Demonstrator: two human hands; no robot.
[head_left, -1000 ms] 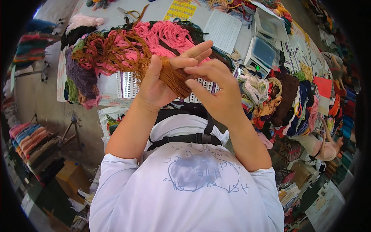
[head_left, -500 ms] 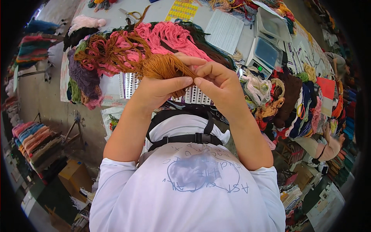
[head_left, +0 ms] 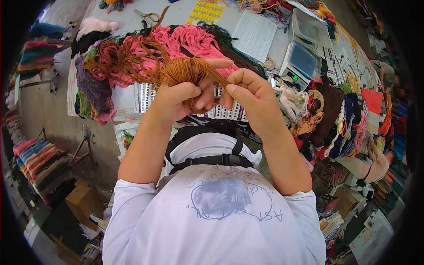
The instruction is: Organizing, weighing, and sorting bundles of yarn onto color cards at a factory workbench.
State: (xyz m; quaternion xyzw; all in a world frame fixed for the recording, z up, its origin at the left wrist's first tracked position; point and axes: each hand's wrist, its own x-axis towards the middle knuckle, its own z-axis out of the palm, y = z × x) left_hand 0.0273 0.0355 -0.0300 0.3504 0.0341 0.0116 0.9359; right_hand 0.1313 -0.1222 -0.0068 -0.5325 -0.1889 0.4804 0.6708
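A hank of golden-brown yarn (head_left: 176,70) is bunched over my left hand (head_left: 174,100), whose fingers curl through and around its strands. My left index finger sticks out past the yarn to the right. Just right of it, my right hand (head_left: 251,92) pinches the tapered end of the same yarn between thumb and fingers. Loose brown strands (head_left: 110,57) trail left from the bundle, lying across a heap of pink yarn (head_left: 185,39) on the table.
Perforated white cards (head_left: 145,95) lie beneath my hands. Scissors (head_left: 148,17), a yellow label sheet (head_left: 205,12) and a printed sheet (head_left: 255,34) lie farther back. A digital scale (head_left: 300,62) stands at right beside mixed yarn hanks (head_left: 293,99). Another person (head_left: 375,163) is at far right.
My left thumb has moved left, away from the pinched end, and its fingers have opened through the strands. My right hand still pinches the yarn, slightly farther right.
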